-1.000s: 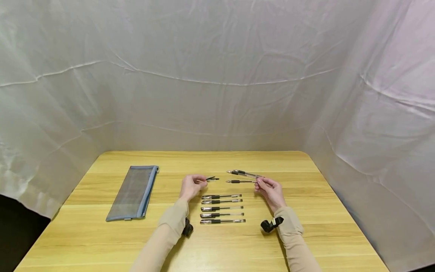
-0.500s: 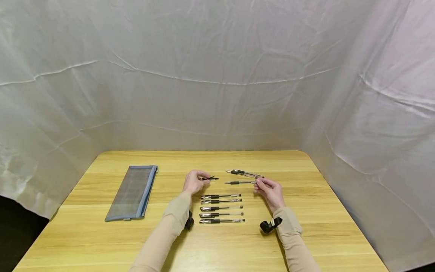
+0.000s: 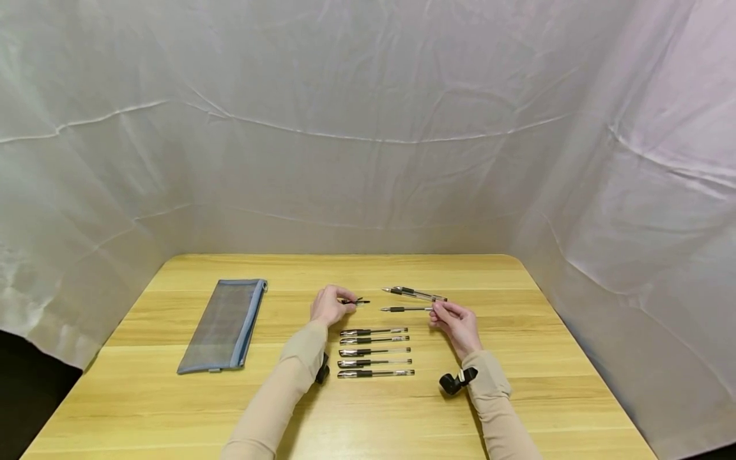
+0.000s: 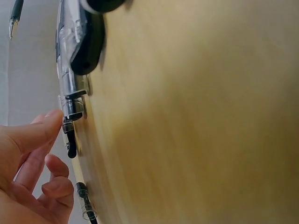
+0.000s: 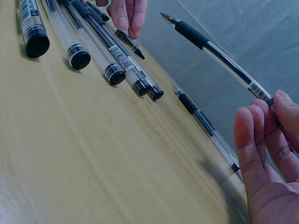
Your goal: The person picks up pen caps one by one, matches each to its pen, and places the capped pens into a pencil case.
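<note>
Right hand pinches a bare-tipped pen right of the head view's middle, left hand is by the small caps, its grip hard to tell, so this seems like cap-getting, and next needs one lined up with the pen.

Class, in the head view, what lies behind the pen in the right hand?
Behind the held pen, two pens lie close together on the table, with pale cloth farther back. The right hand covers the held pen's rear end and the patch of table behind it.
</note>
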Demonstrator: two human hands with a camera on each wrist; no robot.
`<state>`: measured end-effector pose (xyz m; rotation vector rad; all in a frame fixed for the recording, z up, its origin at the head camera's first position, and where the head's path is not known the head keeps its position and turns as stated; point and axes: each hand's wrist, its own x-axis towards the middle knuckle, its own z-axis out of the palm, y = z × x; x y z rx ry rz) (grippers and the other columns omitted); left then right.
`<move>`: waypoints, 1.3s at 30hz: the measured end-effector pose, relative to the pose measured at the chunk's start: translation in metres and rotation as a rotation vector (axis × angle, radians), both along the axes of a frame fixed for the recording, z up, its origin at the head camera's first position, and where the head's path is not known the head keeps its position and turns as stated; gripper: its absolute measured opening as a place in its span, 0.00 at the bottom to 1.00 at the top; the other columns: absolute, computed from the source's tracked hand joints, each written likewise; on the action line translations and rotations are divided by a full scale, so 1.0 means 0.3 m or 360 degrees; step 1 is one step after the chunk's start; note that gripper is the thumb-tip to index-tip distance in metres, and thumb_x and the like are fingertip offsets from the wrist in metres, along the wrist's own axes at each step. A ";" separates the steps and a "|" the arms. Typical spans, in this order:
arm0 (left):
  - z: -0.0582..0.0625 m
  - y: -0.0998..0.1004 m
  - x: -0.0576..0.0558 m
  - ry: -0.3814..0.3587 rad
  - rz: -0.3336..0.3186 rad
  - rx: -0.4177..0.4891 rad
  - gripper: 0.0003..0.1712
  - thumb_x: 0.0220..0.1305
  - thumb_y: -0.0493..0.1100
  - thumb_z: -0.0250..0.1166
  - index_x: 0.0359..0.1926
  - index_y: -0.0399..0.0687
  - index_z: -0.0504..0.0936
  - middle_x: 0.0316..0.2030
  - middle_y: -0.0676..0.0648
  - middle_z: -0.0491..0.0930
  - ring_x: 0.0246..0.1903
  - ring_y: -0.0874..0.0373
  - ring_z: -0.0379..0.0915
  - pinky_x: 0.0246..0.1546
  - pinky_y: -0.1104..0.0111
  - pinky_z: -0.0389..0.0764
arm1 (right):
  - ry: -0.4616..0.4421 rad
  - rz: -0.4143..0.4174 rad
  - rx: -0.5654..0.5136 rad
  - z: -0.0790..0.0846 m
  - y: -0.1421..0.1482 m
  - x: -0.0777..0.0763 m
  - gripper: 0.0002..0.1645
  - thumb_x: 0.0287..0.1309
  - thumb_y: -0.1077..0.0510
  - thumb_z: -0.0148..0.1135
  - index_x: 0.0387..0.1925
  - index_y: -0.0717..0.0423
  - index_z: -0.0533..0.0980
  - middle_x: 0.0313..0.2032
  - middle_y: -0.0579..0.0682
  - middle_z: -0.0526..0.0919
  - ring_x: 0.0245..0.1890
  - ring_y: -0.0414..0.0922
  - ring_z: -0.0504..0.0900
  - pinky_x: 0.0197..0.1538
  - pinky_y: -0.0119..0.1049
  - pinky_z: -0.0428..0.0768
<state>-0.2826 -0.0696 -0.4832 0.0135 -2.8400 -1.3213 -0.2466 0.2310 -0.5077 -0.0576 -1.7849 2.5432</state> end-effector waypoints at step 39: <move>-0.005 -0.007 0.008 0.0018 0.0059 -0.0137 0.09 0.45 0.41 0.82 0.27 0.56 0.89 0.31 0.55 0.90 0.41 0.54 0.82 0.43 0.56 0.78 | -0.0036 0.0019 0.0000 0.005 -0.001 -0.004 0.16 0.65 0.69 0.61 0.51 0.78 0.77 0.28 0.49 0.89 0.32 0.42 0.88 0.40 0.35 0.89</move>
